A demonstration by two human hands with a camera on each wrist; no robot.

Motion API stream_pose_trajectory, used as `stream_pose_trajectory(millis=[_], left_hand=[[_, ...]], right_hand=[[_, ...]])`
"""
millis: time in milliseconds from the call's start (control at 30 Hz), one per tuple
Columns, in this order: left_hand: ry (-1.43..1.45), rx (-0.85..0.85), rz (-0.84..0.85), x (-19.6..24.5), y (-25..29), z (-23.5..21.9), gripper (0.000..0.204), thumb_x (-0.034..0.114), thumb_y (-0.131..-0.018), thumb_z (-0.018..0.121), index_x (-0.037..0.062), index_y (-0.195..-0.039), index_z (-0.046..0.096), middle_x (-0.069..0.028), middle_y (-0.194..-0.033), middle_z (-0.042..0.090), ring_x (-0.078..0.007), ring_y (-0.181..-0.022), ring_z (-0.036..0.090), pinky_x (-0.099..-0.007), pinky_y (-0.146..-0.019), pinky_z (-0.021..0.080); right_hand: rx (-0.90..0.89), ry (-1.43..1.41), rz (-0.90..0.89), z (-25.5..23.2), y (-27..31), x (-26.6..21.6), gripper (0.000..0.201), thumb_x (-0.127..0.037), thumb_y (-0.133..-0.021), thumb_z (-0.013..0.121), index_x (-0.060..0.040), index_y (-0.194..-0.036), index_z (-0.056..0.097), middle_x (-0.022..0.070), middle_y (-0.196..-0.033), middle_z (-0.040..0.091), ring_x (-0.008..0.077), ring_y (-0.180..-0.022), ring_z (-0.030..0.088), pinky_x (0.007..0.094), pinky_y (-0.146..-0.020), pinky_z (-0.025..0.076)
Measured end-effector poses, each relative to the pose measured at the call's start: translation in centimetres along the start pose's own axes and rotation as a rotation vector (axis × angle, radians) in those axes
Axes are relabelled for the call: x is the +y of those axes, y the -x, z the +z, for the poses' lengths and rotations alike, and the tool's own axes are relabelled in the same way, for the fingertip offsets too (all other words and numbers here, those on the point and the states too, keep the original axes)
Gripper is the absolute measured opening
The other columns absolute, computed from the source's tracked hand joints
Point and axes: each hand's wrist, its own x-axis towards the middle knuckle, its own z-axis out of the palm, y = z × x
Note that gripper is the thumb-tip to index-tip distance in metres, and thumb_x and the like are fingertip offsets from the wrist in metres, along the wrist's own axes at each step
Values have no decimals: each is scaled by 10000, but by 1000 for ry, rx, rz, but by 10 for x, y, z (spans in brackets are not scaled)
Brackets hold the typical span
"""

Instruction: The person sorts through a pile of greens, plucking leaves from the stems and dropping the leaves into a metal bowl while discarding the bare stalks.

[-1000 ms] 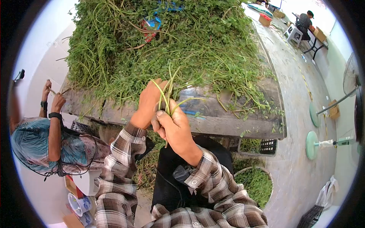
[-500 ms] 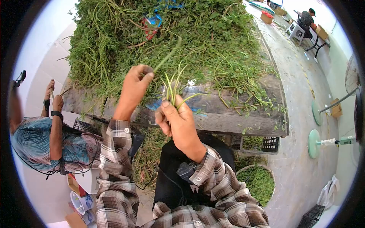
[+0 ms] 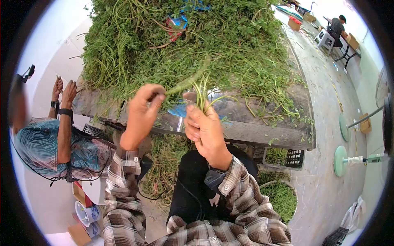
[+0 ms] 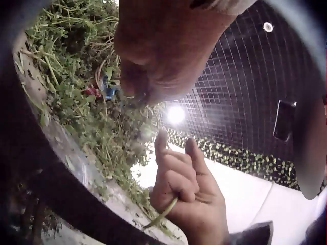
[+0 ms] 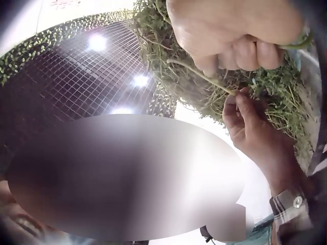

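Observation:
Between finger and thumb, my left hand pinches a long green stem, which looks blurred in the head view and slants up to the right. My right hand grips several thin stems that fan upward above the table's front edge. In the left wrist view the right hand has its lower fingers curled, with one finger and the thumb raised apart. A heap of leafy green plants lies beyond both hands.
The wooden table has loose leaves near its front edge. Another person works at the left. Below are a round container of greens and a black crate. A green-based stand is at the right.
The hands were together one second ago. My left hand has since moved left, away from the right hand, with one stem. The right hand keeps its bunch, one finger now raised.

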Motion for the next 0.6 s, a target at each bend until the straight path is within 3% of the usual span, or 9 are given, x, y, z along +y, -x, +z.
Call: stream_pose_trajectory(millis=[33, 167, 267, 400, 433, 467, 533, 567, 600], left_hand=[[-101, -51, 115, 6, 2, 1, 151, -13, -805, 568, 1, -953, 543, -95, -847, 564, -208, -774, 552, -291, -693, 441], [-193, -180, 351, 11, 10, 10, 188, -28, -778, 568, 6, -960, 531, -156, -882, 547, -316, -803, 532, -356, -692, 437], [-160, -205, 198, 15, 19, 12, 234, -17, -766, 588, 11, -989, 521, -152, -893, 549, -313, -791, 533, -357, -687, 439], [-297, -208, 343, 0, 17, 1, 255, -26, -751, 598, 17, -991, 523, -132, -848, 563, -311, -751, 531, -364, -647, 446], [-299, -197, 376, -4, 16, 0, 259, -32, -739, 604, 17, -982, 529, -126, -824, 567, -309, -735, 532, -364, -635, 449], [-299, -200, 376, -6, 14, -1, 259, -32, -739, 604, 17, -982, 529, -126, -824, 567, -309, -735, 532, -364, -635, 449], [-328, -177, 426, -10, 7, -5, 239, -35, -743, 590, 20, -969, 537, -129, -828, 569, -311, -734, 534, -369, -631, 451], [-480, -91, 411, -15, 5, -7, 222, -36, -755, 563, 22, -969, 540, -134, -830, 571, -317, -737, 540, -359, -644, 461], [-514, 10, 271, -42, -1, -13, 252, -47, -781, 559, 8, -1026, 533, -135, -901, 605, -259, -779, 601, -326, -691, 488]], right_hand=[[1, 45, 2, 3, 0, 2, 161, -170, -896, 546, -93, -1030, 502, -63, -590, 351, 30, -422, 317, 180, -365, 259], [-16, 50, -4, 4, -2, 10, 141, -199, -893, 562, -100, -964, 492, -68, -599, 374, 10, -435, 307, 172, -367, 249], [27, 1, -59, -3, -3, 11, 146, -222, -905, 547, -88, -890, 492, -74, -586, 363, 9, -440, 302, 174, -372, 250], [30, 209, -112, -5, 0, 23, 193, -254, -915, 531, -70, -869, 498, -50, -605, 431, 38, -475, 396, 192, -411, 308], [58, 492, -203, -5, -2, 28, 197, -230, -912, 525, -34, -913, 504, 31, -619, 503, 139, -496, 484, 256, -457, 370], [59, 491, -202, -7, -1, 30, 197, -230, -912, 525, -34, -913, 504, 31, -619, 503, 139, -496, 484, 256, -457, 370], [14, 1008, -677, 7, 4, 21, 187, -178, -904, 514, 0, -962, 504, 118, -633, 526, 253, -532, 522, 323, -507, 400], [17, 1037, -707, 6, 5, 20, 162, -131, -896, 501, 10, -975, 504, 170, -642, 513, 326, -560, 520, 355, -528, 404], [19, 1037, -706, 8, 10, 13, 162, -131, -896, 501, 10, -975, 504, 170, -642, 513, 326, -560, 520, 355, -528, 404]])
